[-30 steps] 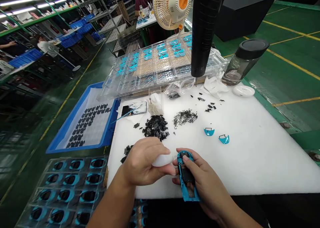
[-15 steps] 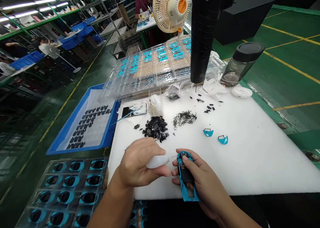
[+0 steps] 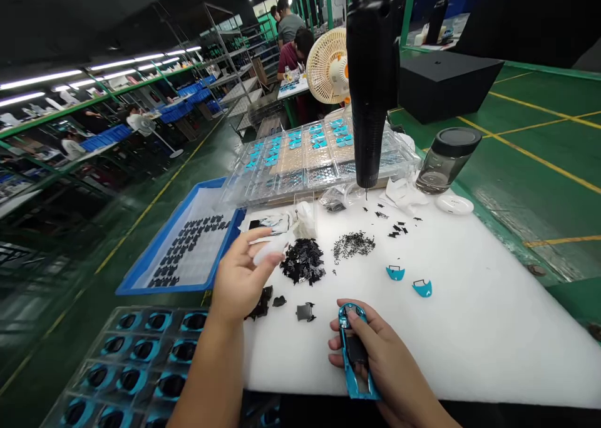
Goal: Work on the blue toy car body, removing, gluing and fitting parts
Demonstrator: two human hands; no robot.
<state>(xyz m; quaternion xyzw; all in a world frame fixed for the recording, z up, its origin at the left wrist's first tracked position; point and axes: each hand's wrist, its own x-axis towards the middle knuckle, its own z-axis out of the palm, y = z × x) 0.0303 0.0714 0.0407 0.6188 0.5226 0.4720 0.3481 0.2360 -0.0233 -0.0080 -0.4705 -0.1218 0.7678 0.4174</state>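
My left hand (image 3: 235, 287) is raised over the left part of the white work surface, its fingers closed round a small white squeeze bottle (image 3: 270, 250). Near the front edge, my right hand (image 3: 387, 350) grips a blue plastic shell (image 3: 350, 368) with a black part (image 3: 357, 349) set in its middle; the thumb presses on the upper end. Below the bottle lie a heap of flat black pieces (image 3: 303, 260) and a lone dark plate (image 3: 305, 311). Two small blue curved pieces, one being the nearer blue piece (image 3: 422, 289), rest to the right.
A black electric screwdriver (image 3: 369, 121) hangs point-down over the table. Tiny black screws (image 3: 354, 244) lie scattered beneath it. Clear trays (image 3: 263, 193) stand behind, a blue bin (image 3: 141, 290) at left, trays of blue shells below it, and a lidded bottle (image 3: 434, 174) at back right.
My left hand with the squeeze bottle has moved up and left, away from the shell. My right hand still holds the shell. The camera view has tilted up.
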